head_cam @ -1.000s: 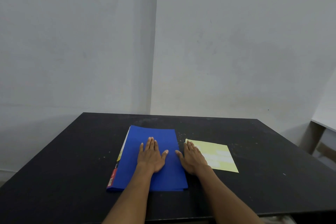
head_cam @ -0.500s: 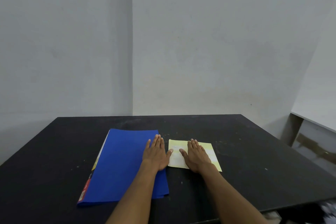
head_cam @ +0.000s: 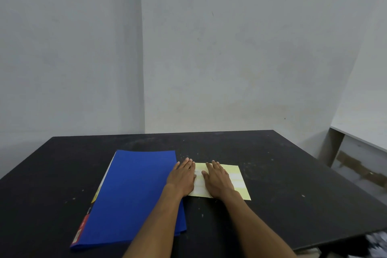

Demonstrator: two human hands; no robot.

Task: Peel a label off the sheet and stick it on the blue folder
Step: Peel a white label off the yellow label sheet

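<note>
Black table, grey walls, corner

label sheet partly under hands

On the table, the folder lies at 9 o'clock of the label sheet; both hands, left hand and right hand, rest flat on the sheet.

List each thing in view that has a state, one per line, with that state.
Blue folder: closed, flat on the black table, no label on its cover.
Label sheet: flat on the table, right of the folder.
Left hand: open, palm down, across the sheet's left edge.
Right hand: open, flat on the sheet.
</note>
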